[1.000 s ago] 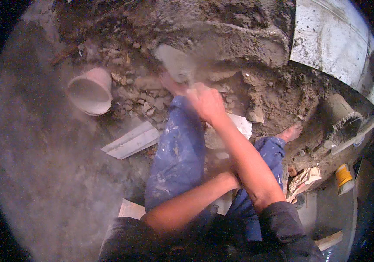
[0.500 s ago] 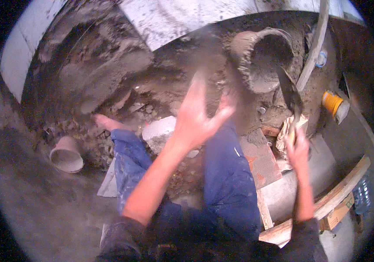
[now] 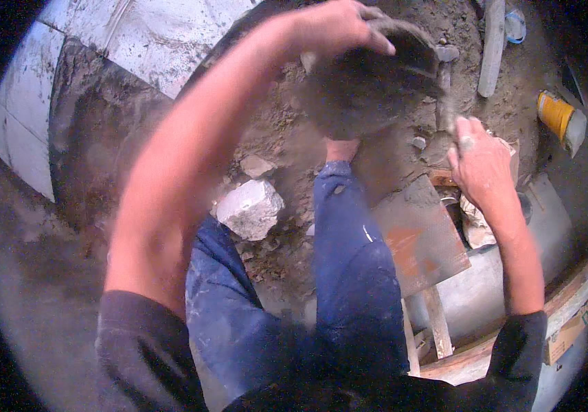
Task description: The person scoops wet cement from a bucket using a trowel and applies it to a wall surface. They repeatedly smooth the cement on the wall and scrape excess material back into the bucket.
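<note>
My left hand (image 3: 342, 27) reaches to the top centre with its fingers curled over the rim of a dark, mud-caked container (image 3: 349, 96), tilted and blurred. At the right, my right hand (image 3: 476, 158) grips a trowel (image 3: 448, 106), whose blurred blade points toward the container and is hard to separate from it. My blue-trousered legs lie below both arms, with a bare foot (image 3: 341, 150) just under the container. A white broken chunk (image 3: 249, 209) sits on the dirt between the left forearm and the right leg.
Pale, splattered sheets (image 3: 23, 130) lie upper left. On the right are a wooden pole (image 3: 490, 55), a blue-rimmed item (image 3: 516, 26), a yellow container (image 3: 553, 113), a rust-stained board (image 3: 424, 240), crumpled paper (image 3: 476, 226), timber planks (image 3: 437, 319) and a cardboard box (image 3: 565, 333).
My left hand has moved up from mid-air to the container rim. The trowel in my right hand has risen toward the container, and the view has turned toward the right.
</note>
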The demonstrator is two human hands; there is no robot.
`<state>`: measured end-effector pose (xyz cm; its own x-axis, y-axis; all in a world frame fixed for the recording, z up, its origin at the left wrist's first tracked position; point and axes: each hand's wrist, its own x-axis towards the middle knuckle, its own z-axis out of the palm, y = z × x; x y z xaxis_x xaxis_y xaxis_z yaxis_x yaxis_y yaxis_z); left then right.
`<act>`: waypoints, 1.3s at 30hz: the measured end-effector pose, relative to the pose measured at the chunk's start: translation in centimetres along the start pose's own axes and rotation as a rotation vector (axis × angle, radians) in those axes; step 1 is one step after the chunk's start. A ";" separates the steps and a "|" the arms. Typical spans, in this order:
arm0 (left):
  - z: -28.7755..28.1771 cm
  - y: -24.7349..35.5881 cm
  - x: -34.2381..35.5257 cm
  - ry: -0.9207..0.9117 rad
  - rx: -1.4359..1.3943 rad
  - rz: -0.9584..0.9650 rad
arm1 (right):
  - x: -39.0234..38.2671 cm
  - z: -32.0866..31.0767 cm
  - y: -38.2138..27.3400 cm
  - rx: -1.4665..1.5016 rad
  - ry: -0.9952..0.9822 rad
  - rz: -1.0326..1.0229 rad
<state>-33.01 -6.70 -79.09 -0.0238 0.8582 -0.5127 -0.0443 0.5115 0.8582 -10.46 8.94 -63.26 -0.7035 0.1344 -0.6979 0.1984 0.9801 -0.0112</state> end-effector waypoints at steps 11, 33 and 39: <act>4.4 -0.7 -3.4 0.309 -0.075 0.195 | 3.5 13.8 -0.7 0.421 -0.128 -0.010; 4.7 -24.9 -46.7 1.619 0.115 -0.532 | -12.0 4.4 -9.6 0.584 -0.285 0.258; -1.2 -32.2 -56.7 1.322 0.520 -0.880 | -7.4 -0.9 -27.6 0.694 -0.244 -0.088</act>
<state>-31.43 -71.93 -77.69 -0.9551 -0.1658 -0.2455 -0.1935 0.9766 0.0934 -11.30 -18.95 -57.13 -0.5812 -0.0560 -0.8118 0.5906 0.6573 -0.4682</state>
